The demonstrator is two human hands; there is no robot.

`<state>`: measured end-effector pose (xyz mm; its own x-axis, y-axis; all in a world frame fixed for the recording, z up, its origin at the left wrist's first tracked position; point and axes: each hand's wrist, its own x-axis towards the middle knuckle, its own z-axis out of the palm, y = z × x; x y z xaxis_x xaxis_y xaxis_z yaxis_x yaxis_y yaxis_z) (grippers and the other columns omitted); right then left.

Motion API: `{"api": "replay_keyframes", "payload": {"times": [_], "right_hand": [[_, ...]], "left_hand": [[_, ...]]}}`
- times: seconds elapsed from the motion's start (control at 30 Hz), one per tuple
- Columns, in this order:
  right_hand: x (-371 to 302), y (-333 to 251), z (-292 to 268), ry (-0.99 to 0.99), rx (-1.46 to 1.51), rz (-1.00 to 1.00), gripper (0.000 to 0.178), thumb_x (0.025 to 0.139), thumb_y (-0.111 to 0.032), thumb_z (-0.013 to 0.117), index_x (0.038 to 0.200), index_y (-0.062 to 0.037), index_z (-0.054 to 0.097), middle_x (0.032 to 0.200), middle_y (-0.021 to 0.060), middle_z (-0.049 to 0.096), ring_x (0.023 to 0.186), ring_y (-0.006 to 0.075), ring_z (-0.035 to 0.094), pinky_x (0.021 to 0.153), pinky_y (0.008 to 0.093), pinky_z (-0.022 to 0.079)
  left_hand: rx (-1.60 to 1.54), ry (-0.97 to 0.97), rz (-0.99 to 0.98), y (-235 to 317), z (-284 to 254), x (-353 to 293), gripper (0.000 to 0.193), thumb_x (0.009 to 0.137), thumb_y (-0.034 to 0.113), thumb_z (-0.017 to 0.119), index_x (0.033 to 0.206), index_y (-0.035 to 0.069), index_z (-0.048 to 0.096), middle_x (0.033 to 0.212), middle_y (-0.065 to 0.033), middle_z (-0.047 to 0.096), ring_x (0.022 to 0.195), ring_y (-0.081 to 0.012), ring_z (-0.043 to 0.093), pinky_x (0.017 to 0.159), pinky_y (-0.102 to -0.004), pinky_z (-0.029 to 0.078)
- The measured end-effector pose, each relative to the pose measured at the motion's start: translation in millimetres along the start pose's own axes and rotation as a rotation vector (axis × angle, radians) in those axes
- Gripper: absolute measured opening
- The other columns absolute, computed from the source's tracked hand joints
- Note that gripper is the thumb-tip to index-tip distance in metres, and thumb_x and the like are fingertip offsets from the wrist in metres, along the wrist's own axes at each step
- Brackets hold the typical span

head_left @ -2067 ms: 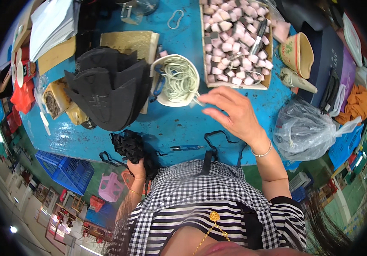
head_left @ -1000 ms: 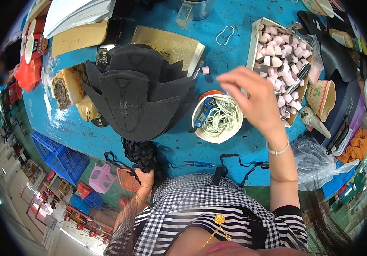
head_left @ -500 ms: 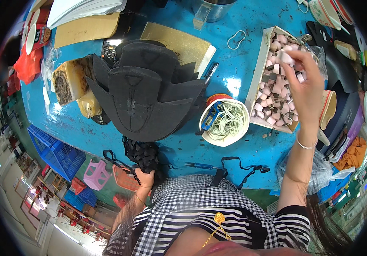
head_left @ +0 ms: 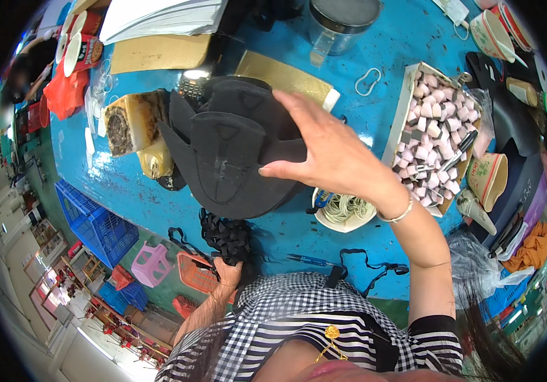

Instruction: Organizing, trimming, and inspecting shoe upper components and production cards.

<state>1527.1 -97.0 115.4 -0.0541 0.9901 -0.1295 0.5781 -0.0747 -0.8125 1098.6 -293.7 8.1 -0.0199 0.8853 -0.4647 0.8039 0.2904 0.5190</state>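
My right hand (head_left: 340,156) is spread over the right side of a stack of black, shaped foam-like pieces (head_left: 219,156). Its thumb and fingers are apart, with the thumb at a side flap and the fingertips near the upper edge. Whether it presses on them I cannot tell. At the table's near edge my left hand (head_left: 227,270) is closed around a bundle of black straps (head_left: 224,237), part of which hangs over the edge. Partly behind my right wrist stands a tub of pale cord (head_left: 347,213).
Right of my hand, a white box (head_left: 393,137) holds many pink and grey blocks (head_left: 436,108) with a pen on top. A yellowed block (head_left: 134,124) stands left of the black stack. A gold book (head_left: 286,76) lies behind it. Tweezers (head_left: 308,260) rest near the front edge.
My right hand has left the box of blocks, where it pinched a pale piece, and moved left over the black stack with fingers spread. My left hand keeps hold of the straps. The view shifted slightly.
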Motion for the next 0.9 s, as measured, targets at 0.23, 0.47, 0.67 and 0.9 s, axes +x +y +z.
{"api": "replay_keyframes", "payload": {"times": [0.23,0.47,0.67,0.9], "right_hand": [[-26.1,-3.4,8.0,0.185,-0.072,-0.060,0.077,0.075,-0.026,0.077,0.137,-0.0017,0.038,0.136,0.0229,0.045,0.121,0.0395,0.047,0.103,0.0470,0.037],[-209.5,-40.3,27.7,-0.131,0.411,0.056,0.020,0.077,-0.004,0.072,0.096,-0.0038,0.065,0.084,0.0069,0.067,0.074,0.0227,0.063,0.065,0.0333,0.050],[-432.5,18.7,105.2,-0.662,0.160,0.905,0.019,0.090,-0.024,0.056,0.098,-0.0106,0.066,0.079,0.0141,0.069,0.076,0.0293,0.066,0.067,0.0372,0.052],[-638.9,79.9,277.8,-1.034,0.338,1.085,0.031,0.088,-0.021,0.054,0.103,0.0039,0.064,0.106,0.0219,0.066,0.088,0.0343,0.064,0.073,0.0424,0.050]], "left_hand": [[-0.024,0.029,-0.016,-13.4,3.5,-4.1,0.035,0.060,0.022,0.078,0.078,-0.001,0.058,0.080,-0.0185,0.059,0.078,-0.0383,0.055,0.071,-0.0455,0.042],[-0.079,0.061,0.057,5.1,1.9,0.6,0.031,0.061,0.016,0.077,0.080,-0.002,0.060,0.075,-0.0179,0.062,0.071,-0.0367,0.060,0.065,-0.0421,0.046],[-0.170,0.074,0.129,-0.1,2.3,2.7,0.031,0.065,0.010,0.074,0.090,-0.002,0.061,0.084,-0.0172,0.067,0.077,-0.0317,0.064,0.073,-0.0363,0.050],[-0.278,0.059,0.115,-8.2,0.7,7.5,0.037,0.071,0.006,0.071,0.103,-0.005,0.058,0.100,-0.0119,0.062,0.088,-0.0221,0.057,0.084,-0.0340,0.045]]}}
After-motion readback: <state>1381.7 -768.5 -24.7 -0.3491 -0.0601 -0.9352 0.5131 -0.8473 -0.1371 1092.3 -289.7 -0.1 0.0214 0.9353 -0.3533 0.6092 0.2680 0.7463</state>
